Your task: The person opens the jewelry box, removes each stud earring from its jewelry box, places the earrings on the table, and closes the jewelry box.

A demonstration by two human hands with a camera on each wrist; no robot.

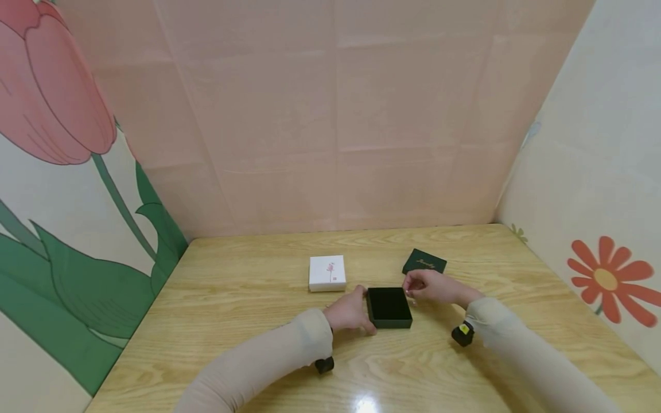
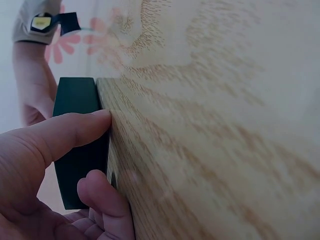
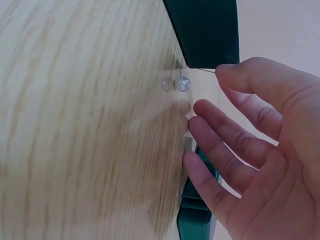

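A dark green box base (image 1: 389, 324) with a black inside stands open on the table. My left hand (image 1: 353, 311) holds it at its left side, thumb across the near side (image 2: 82, 165) and fingers curled near the table. Beside the right side of the box is my right hand (image 1: 431, 287). In the right wrist view its thumb and index finger pinch a thin metal wire (image 3: 206, 70), while the other fingers are spread. A pearl bead on a thin pin (image 3: 183, 84) is near the box corner, close to the tabletop; whether it joins the wire I cannot tell.
The dark green lid (image 1: 424, 262) with gold lettering lies behind my right hand. A white box (image 1: 327, 269) with a pink flower print sits behind my left hand. Pink sheeting (image 1: 330, 143) closes off the back of the wooden table (image 1: 248, 321).
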